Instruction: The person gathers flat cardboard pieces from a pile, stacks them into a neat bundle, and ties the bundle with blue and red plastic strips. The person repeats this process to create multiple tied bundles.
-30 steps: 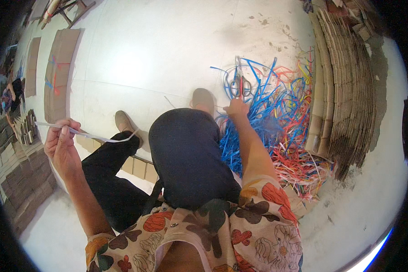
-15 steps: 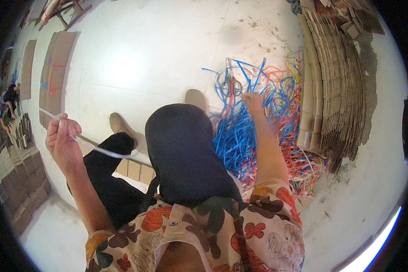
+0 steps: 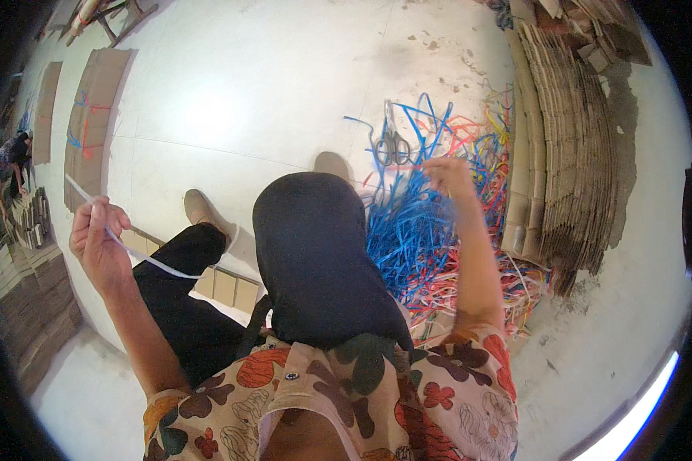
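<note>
My left hand (image 3: pixel 100 240) is raised at the left, its thumb and fingers pinching a thin white strap (image 3: pixel 161 266). One end of the strap sticks up past the fingertips; the rest hangs toward my knee. On the right, my right hand (image 3: pixel 450 178) is over the pile of plastic strapping strips (image 3: pixel 411 230), mostly blue here with red, yellow and white among them. A red strip (image 3: pixel 412 167) runs leftward from its pinched fingers, slightly blurred. Just left of that hand, scissors (image 3: pixel 393 150) with dark handles lie on the floor, blades pointing away.
A long stack of flat cardboard (image 3: pixel 569 154) stands right of the strips. Tied cardboard bundles (image 3: pixel 96 123) lie at the far left. Another person (image 3: pixel 17 157) bends over cardboard at the left rim. More cardboard pieces (image 3: pixel 224 288) lie under my legs.
My right hand has moved slightly right, and the red strip that lay across the scissors has shifted off them. My left hand, still holding the white strap, has moved slightly left.
</note>
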Tool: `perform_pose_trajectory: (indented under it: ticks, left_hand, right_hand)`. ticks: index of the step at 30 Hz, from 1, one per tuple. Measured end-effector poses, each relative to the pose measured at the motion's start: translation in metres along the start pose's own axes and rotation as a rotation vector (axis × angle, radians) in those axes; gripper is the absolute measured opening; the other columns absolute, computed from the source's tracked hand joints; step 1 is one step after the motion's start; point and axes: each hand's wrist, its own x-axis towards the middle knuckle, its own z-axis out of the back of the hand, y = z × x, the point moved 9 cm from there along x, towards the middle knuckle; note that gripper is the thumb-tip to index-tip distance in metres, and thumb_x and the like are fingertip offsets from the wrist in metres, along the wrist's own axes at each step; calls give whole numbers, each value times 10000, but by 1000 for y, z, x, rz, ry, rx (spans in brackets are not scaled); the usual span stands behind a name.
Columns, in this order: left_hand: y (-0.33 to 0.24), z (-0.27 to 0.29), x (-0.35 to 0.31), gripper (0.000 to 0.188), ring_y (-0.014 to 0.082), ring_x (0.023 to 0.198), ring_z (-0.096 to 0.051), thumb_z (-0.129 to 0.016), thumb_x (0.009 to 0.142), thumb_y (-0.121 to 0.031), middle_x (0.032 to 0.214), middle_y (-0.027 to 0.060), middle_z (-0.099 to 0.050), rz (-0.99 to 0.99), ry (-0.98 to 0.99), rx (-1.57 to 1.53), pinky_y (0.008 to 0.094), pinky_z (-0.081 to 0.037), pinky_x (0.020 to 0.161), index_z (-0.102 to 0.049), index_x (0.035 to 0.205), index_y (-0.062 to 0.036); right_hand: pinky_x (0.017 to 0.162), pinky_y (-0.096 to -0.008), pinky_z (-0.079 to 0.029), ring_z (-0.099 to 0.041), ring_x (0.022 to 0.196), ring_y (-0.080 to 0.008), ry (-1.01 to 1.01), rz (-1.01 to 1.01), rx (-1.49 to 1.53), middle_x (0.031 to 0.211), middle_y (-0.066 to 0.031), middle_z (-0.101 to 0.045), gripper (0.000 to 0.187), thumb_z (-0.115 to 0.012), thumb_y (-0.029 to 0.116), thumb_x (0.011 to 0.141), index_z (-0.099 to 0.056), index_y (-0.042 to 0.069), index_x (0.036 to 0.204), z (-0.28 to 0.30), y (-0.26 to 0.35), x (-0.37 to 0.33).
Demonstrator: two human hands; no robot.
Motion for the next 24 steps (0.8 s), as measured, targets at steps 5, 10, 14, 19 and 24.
perform_pose_trajectory:
  ticks: [5, 10, 14, 19, 24]
  left_hand:
    - [-21, -22, -9, 185, 111, 599, -460, -522, 911, -96, 637, 33, -494, -46, 5, -105, 256, -408, 605, -573, 961, 75]
    - [-49, -26, -15, 175, 154, 765, -574, -522, 908, -86, 853, 116, -619, -125, -11, -138, 290, -474, 726, -583, 998, 51]
    - [-67, -21, -16, 159, 170, 853, -591, -531, 898, -63, 1004, 147, -615, -149, 49, -223, 299, -482, 782, -590, 1012, 30]
    - [-90, -6, -27, 167, 154, 803, -568, -532, 897, -53, 972, 134, -610, -239, 106, -296, 287, -468, 731, -588, 1030, 31]
    - [-96, -10, -33, 193, 77, 669, -493, -528, 900, -45, 892, 105, -600, -214, 70, -311, 189, -393, 578, -567, 1064, 50]
  right_hand:
    - [406, -183, -339, -462, 442, -70, -109, 246, 248, 696, -38, -638, 153, -564, 44, 799, -668, 20, 908, 97, 150, -88]
    - [415, -173, -352, -514, 516, -83, -160, 509, 437, 790, -72, -651, 178, -532, 26, 831, -638, 2, 972, 139, 246, -153]
    - [453, -166, -387, -556, 584, -95, -170, 737, 398, 886, -97, -656, 228, -515, 19, 835, -608, -5, 1042, 151, 313, -198]
    - [518, -172, -374, -551, 676, -112, -201, 1103, 251, 916, -77, -637, 252, -530, 71, 869, -582, -23, 1097, 147, 404, -268]
    - [621, -211, -407, -562, 735, -111, -83, 1206, -15, 910, -66, -627, 292, -582, 213, 887, -585, 4, 1092, 163, 458, -312]
